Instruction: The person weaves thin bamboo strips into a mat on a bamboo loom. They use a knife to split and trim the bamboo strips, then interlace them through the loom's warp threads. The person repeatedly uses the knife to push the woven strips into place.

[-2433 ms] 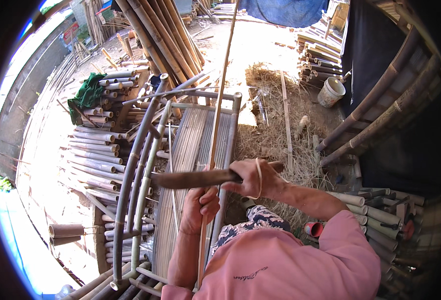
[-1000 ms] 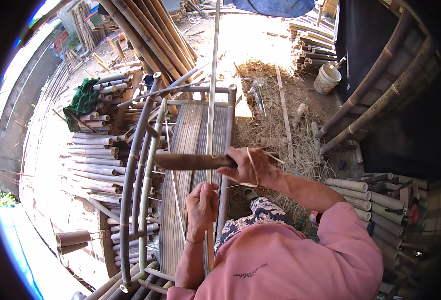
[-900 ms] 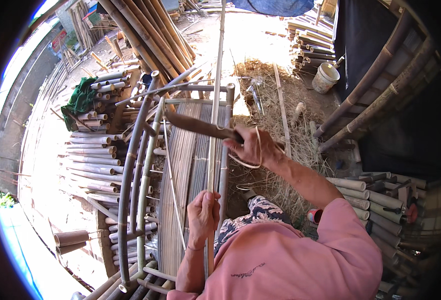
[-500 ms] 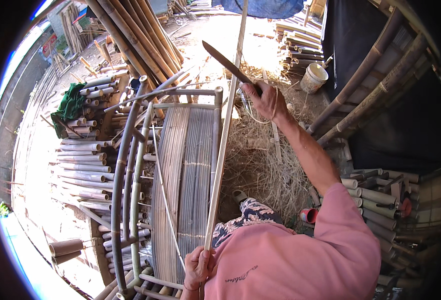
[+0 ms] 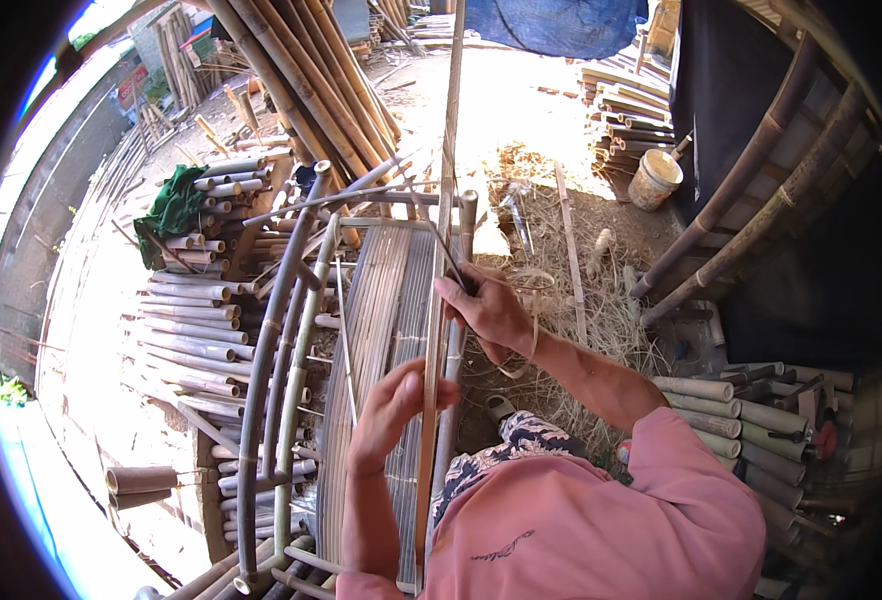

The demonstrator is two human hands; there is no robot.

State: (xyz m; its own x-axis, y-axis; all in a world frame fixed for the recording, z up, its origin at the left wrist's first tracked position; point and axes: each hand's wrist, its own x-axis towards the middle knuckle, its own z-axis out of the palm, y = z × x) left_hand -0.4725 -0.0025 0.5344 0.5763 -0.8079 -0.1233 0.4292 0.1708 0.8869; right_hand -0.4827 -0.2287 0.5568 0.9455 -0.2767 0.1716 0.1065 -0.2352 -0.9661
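A long, narrow bamboo strip (image 5: 428, 480) runs upright past my chest and beyond the top of the view. My left hand (image 5: 386, 408) curls loosely around its lower part, with fingertips showing on the far side. Farther up, my right hand (image 5: 491, 308) grips a knife (image 5: 450, 260); its handle is hidden in the fist, and the dark blade slants across the strip. A thin pale loop (image 5: 529, 345) hangs by my right wrist. Beneath the strip is a bamboo bench with a slatted seat (image 5: 373, 285).
Cut bamboo tubes (image 5: 196, 325) are stacked at the left, under a green cloth (image 5: 173, 205). Tall poles (image 5: 311, 75) lean behind. Shavings (image 5: 611, 300) litter the ground at right, near a white bucket (image 5: 655, 180). More tubes (image 5: 751, 415) lie at the lower right.
My right hand has come down and inward, bringing the knife blade from raised in the air to the strip. My left hand has slid up along the strip and loosened.
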